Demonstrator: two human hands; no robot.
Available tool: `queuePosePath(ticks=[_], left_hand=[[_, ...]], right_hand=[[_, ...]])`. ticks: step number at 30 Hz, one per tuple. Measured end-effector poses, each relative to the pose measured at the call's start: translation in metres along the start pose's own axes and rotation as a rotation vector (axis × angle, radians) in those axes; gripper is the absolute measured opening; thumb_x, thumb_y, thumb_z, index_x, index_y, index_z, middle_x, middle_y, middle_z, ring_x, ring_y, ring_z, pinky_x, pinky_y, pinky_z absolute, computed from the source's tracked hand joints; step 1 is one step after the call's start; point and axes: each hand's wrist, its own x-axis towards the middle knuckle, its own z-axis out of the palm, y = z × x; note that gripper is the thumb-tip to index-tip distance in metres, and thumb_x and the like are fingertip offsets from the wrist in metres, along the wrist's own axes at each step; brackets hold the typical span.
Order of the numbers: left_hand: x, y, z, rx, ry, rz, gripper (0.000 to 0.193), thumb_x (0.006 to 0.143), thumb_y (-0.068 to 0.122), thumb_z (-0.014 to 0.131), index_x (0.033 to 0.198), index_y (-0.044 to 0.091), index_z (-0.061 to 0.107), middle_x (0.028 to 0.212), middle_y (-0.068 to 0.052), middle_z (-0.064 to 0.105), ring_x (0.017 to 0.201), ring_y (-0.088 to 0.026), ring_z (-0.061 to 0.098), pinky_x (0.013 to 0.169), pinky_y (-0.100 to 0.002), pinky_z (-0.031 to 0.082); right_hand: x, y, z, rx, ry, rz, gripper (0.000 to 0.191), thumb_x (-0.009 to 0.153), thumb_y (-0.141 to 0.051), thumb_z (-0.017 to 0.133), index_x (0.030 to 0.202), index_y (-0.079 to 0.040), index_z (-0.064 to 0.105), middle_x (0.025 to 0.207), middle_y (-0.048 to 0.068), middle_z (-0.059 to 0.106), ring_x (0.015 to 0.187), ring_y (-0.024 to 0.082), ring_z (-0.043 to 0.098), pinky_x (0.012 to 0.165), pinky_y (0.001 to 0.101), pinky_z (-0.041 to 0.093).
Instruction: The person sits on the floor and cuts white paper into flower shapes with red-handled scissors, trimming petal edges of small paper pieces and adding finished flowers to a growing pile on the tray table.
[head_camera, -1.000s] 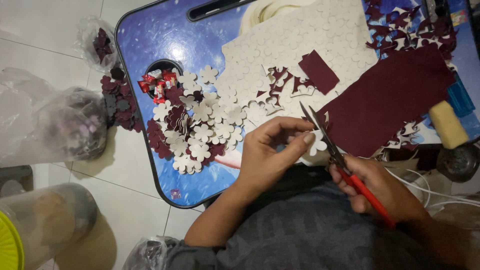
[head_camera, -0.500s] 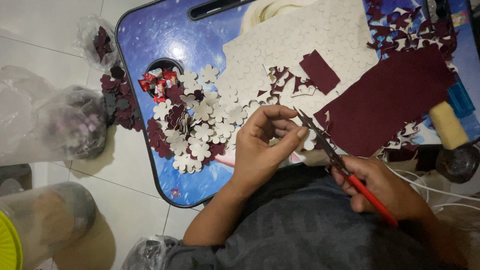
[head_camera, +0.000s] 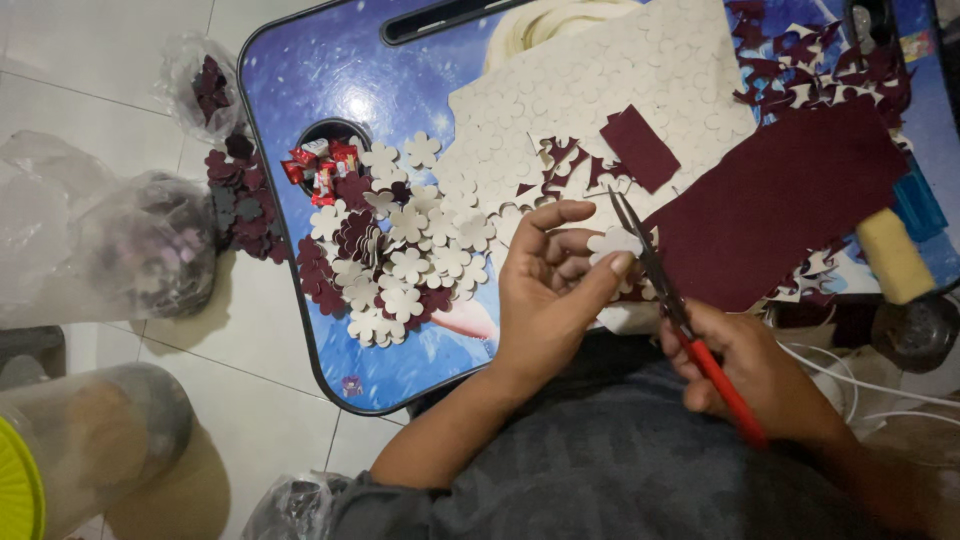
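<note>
Your left hand (head_camera: 555, 290) pinched a white flower cutout (head_camera: 612, 243) at the fingertips; your right hand (head_camera: 755, 370) was closed on red-handled scissors (head_camera: 680, 320), blades nearly together. Fingertips that close risked a nick (judging by position). The blue lap table (head_camera: 330, 80) sat cluttered on white floor tiles (head_camera: 90, 60).

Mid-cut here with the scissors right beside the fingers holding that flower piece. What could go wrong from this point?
1. The scissors have their blades close beside the left hand fingertips pinching the small flower piece; a slip could nick a finger.
2. The piece is tiny and held only at its edge, so it might twist and the cut wander.
3. The pile of flower shapes reaches close to the tray's edge; a nudge from the forearm could push some to the floor.
</note>
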Motion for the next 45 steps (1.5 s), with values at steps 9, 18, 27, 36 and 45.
queuePosePath(ticks=[9,18,27,36,45], left_hand=[[-0.004,0.005,0.0,0.086,-0.114,-0.062,0.045,0.097,-0.003,0.073,0.137,-0.001,0.052,0.101,-0.005,0.064,0.088,-0.008,0.065,0.076,-0.021,0.056],[-0.004,0.009,-0.001,0.108,-0.08,-0.09,0.05,0.093,-0.003,0.075,0.137,0.0,0.052,0.1,-0.002,0.058,0.087,-0.007,0.063,0.075,-0.02,0.055],[-0.003,0.013,-0.006,0.096,-0.059,-0.109,0.051,0.094,-0.003,0.074,0.139,-0.001,0.051,0.099,-0.003,0.061,0.089,-0.01,0.069,0.076,-0.022,0.057],[-0.001,0.014,-0.01,0.099,-0.042,-0.065,0.051,0.095,-0.004,0.072,0.14,-0.002,0.05,0.097,-0.006,0.066,0.086,-0.011,0.069,0.074,-0.023,0.057],[0.0,0.014,-0.013,0.123,-0.012,-0.032,0.052,0.093,-0.003,0.074,0.139,-0.003,0.051,0.096,-0.007,0.067,0.085,-0.011,0.07,0.074,-0.024,0.059]], right_hand=[[-0.005,-0.012,-0.007,0.003,-0.072,0.116,0.093,0.065,-0.091,0.057,0.106,-0.007,0.059,0.065,-0.001,0.05,0.054,0.01,0.05,0.047,0.0278,0.044],[-0.001,-0.02,-0.007,-0.055,-0.075,0.136,0.094,0.06,-0.092,0.058,0.101,-0.007,0.057,0.063,-0.002,0.051,0.052,0.01,0.049,0.044,0.0288,0.043],[0.0,-0.012,-0.005,-0.02,-0.058,0.083,0.094,0.062,-0.098,0.046,0.093,-0.01,0.058,0.057,-0.004,0.049,0.048,0.009,0.048,0.043,0.0276,0.04],[-0.001,-0.01,-0.005,-0.049,-0.066,0.081,0.09,0.061,-0.097,0.05,0.087,-0.011,0.057,0.055,-0.005,0.05,0.046,0.009,0.048,0.042,0.0278,0.04],[-0.003,-0.008,-0.004,-0.057,-0.057,0.137,0.085,0.056,-0.095,0.052,0.081,-0.013,0.056,0.054,-0.004,0.048,0.047,0.01,0.044,0.039,0.0291,0.039]])
